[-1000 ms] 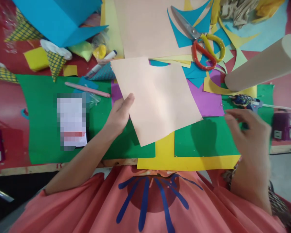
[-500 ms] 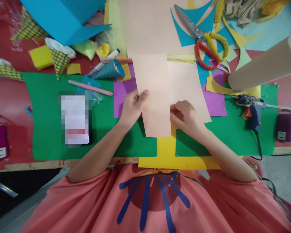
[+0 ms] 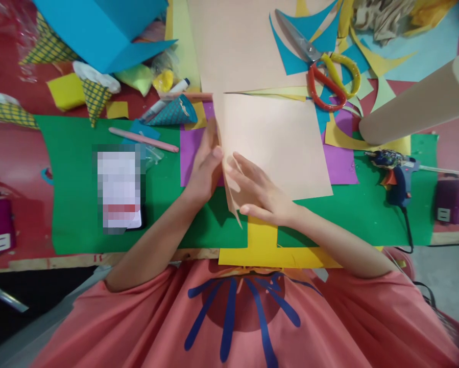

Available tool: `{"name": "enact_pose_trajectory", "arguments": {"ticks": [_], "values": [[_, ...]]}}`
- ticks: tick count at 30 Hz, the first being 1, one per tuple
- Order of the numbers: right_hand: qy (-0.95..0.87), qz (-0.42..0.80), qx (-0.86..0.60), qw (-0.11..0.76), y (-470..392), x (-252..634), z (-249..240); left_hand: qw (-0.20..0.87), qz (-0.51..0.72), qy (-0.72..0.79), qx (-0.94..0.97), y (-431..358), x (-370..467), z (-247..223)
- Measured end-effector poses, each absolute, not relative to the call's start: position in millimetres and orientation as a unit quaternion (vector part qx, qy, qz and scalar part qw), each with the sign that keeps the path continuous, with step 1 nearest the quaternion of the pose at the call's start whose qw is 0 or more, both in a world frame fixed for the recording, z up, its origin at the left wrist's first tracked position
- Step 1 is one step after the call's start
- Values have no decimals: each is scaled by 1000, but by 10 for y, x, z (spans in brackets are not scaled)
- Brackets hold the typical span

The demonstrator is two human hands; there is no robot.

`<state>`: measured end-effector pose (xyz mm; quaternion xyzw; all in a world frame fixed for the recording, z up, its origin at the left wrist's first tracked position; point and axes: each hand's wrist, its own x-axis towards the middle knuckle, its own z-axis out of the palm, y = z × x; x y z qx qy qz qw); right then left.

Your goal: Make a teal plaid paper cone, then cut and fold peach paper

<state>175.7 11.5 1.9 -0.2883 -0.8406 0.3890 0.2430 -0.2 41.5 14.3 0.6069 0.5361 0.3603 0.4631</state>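
A pale peach sheet of paper (image 3: 286, 143) lies before me with its left part folded and standing up on edge. My left hand (image 3: 204, 171) is closed on this raised part, the thumb at its edge and the other fingers behind it. My right hand (image 3: 265, 191) has its fingers spread, with the fingertips against the inner side of the raised part. Below the right hand, a yellow paper strip (image 3: 262, 232) shows. Purple paper (image 3: 340, 158) lies under the peach sheet, on a green mat (image 3: 168, 220).
Scissors (image 3: 317, 64) with red and yellow handles lie on blue scraps. To the right are a peach tube (image 3: 413, 102) and a glue gun (image 3: 400, 179) with its cord. A phone (image 3: 120, 189), pink pen (image 3: 143, 139) and checkered cones (image 3: 93, 94) are on the left.
The paper's folded part was lying flatter and now stands nearly upright, further left. My right hand has moved left and its fingers have spread. The left hand has shifted slightly left.
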Motion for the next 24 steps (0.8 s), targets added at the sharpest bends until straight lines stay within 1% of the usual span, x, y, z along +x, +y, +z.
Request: {"name": "enact_pose_trajectory", "arguments": {"ticks": [2, 4, 8, 10, 14, 19, 21, 24], "values": [[-861, 352, -316, 186, 83, 1697, 12, 523, 409, 532, 525, 384, -19, 211], [-875, 313, -340, 147, 45, 1654, 18, 583, 409, 511, 481, 351, -39, 295], [-887, 257, -366, 118, 3, 1617, 31, 677, 414, 489, 363, 276, -88, 432], [-893, 235, -369, 105, -2, 1606, 22, 701, 418, 502, 287, 219, -124, 445], [-904, 202, -365, 96, -49, 1576, -21, 676, 389, 567, 266, 83, -241, 394], [-911, 169, -357, 120, 42, 1680, 97, 642, 340, 650, 223, -4, -410, 423], [-891, 152, -405, 139, 278, 1840, 236, 611, 351, 671, 230, -6, -454, 463], [-821, 124, -543, 126, 821, 2177, 451, 576, 371, 691, 230, 2, -478, 496]]}}
